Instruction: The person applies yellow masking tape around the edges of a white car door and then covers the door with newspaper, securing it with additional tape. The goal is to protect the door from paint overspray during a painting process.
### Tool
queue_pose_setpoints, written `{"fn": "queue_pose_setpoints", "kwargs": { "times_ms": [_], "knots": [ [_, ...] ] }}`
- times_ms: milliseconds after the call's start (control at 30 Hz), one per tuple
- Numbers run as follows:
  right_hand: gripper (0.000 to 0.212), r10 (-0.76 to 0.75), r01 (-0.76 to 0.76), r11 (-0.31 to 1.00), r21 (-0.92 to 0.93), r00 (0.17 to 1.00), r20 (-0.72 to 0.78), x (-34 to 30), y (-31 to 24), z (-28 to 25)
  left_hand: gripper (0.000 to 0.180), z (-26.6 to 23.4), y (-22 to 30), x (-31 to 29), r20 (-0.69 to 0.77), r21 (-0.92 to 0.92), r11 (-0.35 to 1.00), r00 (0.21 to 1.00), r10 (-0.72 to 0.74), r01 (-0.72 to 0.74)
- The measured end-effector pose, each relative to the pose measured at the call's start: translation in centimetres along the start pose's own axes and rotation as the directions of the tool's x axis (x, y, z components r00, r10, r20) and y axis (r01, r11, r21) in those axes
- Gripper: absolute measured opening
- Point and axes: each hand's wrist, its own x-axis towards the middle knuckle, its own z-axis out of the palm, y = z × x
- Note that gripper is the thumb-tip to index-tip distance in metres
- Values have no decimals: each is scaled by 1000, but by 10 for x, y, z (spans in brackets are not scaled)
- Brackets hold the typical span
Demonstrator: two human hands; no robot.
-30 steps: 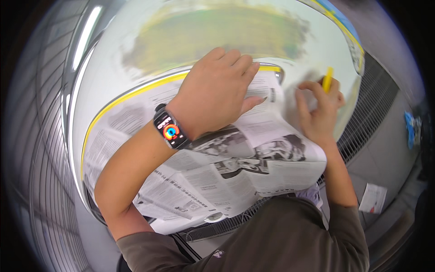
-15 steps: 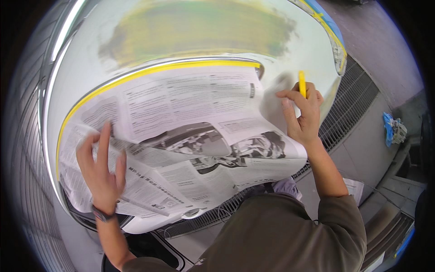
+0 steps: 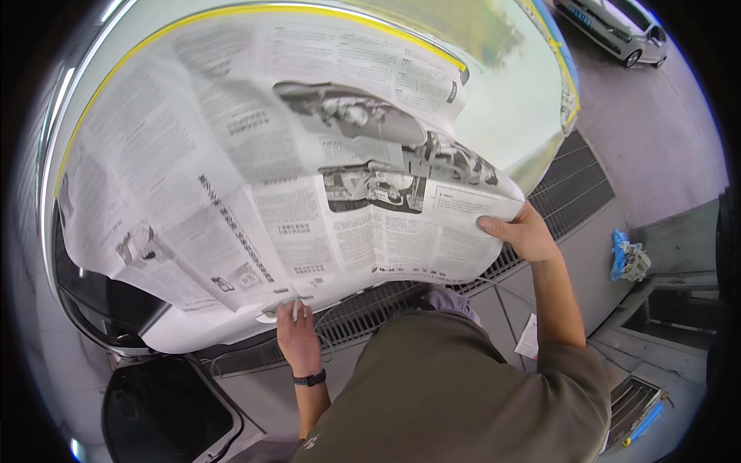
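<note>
A large sheet of newspaper point(image 3: 293, 224) lies over the side of a white car point(image 3: 505, 108), its upper edge held by a curved strip of yellow tape point(image 3: 231, 11). At the sheet's right edge, my right hand point(image 3: 532, 234) is closed on the paper, thumb on top and the other fingers hidden beneath. My left hand point(image 3: 299, 339), with a dark band on the wrist, is at the lower edge beside a white door handle point(image 3: 266, 315). Its bunched fingertips seem to pinch the paper there. The yellow tool seen earlier at my right hand is out of sight.
A yellow-green sanded patch point(image 3: 482, 35) shows on the car beyond the paper. Floor grating point(image 3: 571, 181) runs alongside. To the right lie a crumpled blue-and-white bundle point(image 3: 629, 257) and a white paper point(image 3: 528, 337). Another white car point(image 3: 614, 29) stands at the far right.
My left hand has dropped from above the sheet to its lower edge. The right hand has come down onto the right edge, and the paper is spread flatter. The view has shifted.
</note>
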Motion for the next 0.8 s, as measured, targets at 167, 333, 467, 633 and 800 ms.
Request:
{"fn": "queue_pose_setpoints", "kwargs": {
  "times_ms": [167,333,467,633,800],
  "knots": [
    [31,161,-149,972,-183,985,53,-31,-1,11,44,-21,-16,8,394,110,987,907,-148,114],
    [38,171,-195,867,-459,981,-95,-58,-32,-2,47,-36,-51,15,361,-44,950,891,-274,310],
    [40,-13,-133,846,-517,963,-268,-48,-59,-19,39,-27,-67,22,525,-79,973,838,-145,218],
    [34,-75,-24,877,-479,980,-186,27,-92,-49,41,-59,-26,-7,392,-228,964,893,221,-139],
    [27,156,-124,888,-442,987,37,94,-89,-25,42,-71,3,-36,337,-71,977,917,215,-203]
  ]
}}
